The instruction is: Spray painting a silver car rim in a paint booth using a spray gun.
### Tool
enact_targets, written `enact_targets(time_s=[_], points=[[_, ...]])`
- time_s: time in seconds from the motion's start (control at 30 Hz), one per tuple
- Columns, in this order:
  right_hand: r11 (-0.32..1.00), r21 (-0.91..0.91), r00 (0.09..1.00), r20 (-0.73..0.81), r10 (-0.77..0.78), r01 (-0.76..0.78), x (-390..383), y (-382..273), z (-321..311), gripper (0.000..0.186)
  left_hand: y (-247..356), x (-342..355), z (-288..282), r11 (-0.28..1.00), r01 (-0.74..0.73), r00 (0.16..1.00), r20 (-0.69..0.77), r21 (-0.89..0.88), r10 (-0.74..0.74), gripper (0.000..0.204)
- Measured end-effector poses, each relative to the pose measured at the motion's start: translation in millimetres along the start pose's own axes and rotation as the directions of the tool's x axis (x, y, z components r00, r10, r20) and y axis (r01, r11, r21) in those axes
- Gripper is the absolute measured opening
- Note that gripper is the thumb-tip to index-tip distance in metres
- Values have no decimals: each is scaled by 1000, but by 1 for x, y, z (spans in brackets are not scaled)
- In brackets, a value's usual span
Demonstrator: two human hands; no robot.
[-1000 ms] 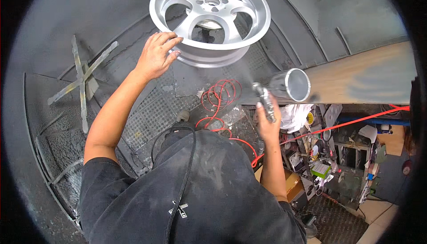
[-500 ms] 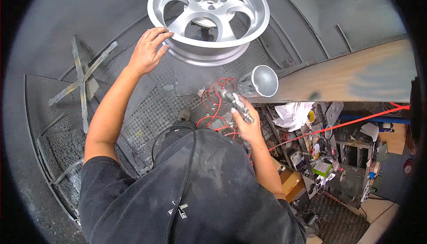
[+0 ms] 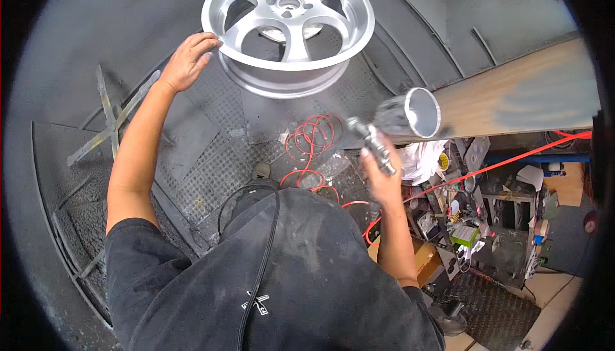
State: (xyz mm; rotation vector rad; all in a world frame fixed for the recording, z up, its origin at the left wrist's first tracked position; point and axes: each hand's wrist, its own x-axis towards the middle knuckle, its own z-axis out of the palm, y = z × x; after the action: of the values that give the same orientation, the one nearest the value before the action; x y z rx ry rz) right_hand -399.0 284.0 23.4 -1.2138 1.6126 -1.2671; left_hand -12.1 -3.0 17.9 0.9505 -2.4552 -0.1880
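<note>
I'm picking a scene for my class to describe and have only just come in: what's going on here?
Someone in a dark T-shirt has the left hand at the rim of a silver wheel, its fingertips by the edge. The right hand grips a metal spray gun with a silver cup, apart from the wheel. Whether anything is spraying is unclear.

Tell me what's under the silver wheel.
Through the openings in the wheel, a pale round disc and grey floor show beneath. The wheel's solid parts cover the rest.
</note>
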Motion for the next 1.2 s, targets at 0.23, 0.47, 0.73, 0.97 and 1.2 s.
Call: enact_targets(time_s=[0.23, 0.47, 0.73, 0.97, 1.2], points=[[995, 23, 964, 250, 87, -95, -18, -43, 9, 45, -24, 21, -18, 953, 94, 991, 65, 287, -117, 30], [999, -43, 981, -194, 5, -14, 13, -17, -28, 43, 96, 39, 10, 988, 9, 996, -89, 152, 4, 32], [988, 139, 986, 159, 48, -71, -11, -16, 19, 49, 122, 11, 36, 991, 72, 997, 5, 108, -73, 40], [987, -146, 996, -47, -74, 67, 9, -4, 4, 40, 76, -2, 26, 997, -14, 1000, -21, 72, 16, 44], [992, -94, 986, -135, -99, 87, 22, 30, -4, 40, 51, -2, 22, 998, -47, 999, -26, 40, 48, 46]])
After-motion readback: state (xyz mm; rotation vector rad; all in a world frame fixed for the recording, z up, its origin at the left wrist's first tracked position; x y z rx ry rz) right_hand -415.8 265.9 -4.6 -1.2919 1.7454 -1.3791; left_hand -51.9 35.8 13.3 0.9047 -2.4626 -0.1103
